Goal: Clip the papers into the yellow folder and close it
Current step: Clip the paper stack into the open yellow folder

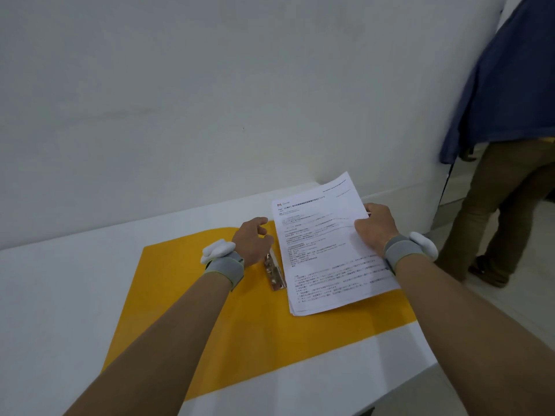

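Right hand [374,228]: fingers closed on the right edge of the printed papers [330,250], thumb on top of the sheet. Left hand [255,240]: fingers loosely curled, resting at the upper end of the metal clip [274,273]; whether it grips the clip cannot be told. Papers: a thin stack lying on the right half of the open folder, just beside the clip. Yellow folder [240,325]: spread flat, reaching toward the right edge of the white tabletop [60,295]. Grey wristbands on both wrists. A second person [510,145] stands beyond the tabletop's right edge.

yellow folder [258,319] open flat; printed papers [327,253] on right half.
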Demonstrator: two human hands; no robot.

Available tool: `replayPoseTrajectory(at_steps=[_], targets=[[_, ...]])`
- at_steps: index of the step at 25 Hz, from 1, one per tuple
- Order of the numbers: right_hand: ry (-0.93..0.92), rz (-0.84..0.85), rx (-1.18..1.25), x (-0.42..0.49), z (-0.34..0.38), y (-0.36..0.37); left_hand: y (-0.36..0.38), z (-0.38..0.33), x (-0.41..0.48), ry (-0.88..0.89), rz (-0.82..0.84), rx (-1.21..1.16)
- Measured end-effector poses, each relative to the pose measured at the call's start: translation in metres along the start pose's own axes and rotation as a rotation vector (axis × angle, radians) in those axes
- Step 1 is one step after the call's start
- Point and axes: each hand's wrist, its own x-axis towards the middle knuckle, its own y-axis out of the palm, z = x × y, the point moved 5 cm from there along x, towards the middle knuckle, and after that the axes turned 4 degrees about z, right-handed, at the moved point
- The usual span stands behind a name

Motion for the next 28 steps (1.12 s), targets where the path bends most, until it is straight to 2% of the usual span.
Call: replayPoseTrajectory(at_steps=[11, 19, 28], targets=[[0.088, 0.066, -0.023, 0.015, -0.023, 0.01, -0.002, 0.021, 0.009, -0.065, -0.033, 0.055], [0.145, 0.148, -0.061, 0.015, -0.024, 0.013, 0.005, 0.023, 0.007, -0.099, -0.015, -0.001], [0.118, 0.207, -0.115, 0.011, -0.019, 0.03, 0.006, 0.023, 0.007, -0.1, -0.003, -0.058]])
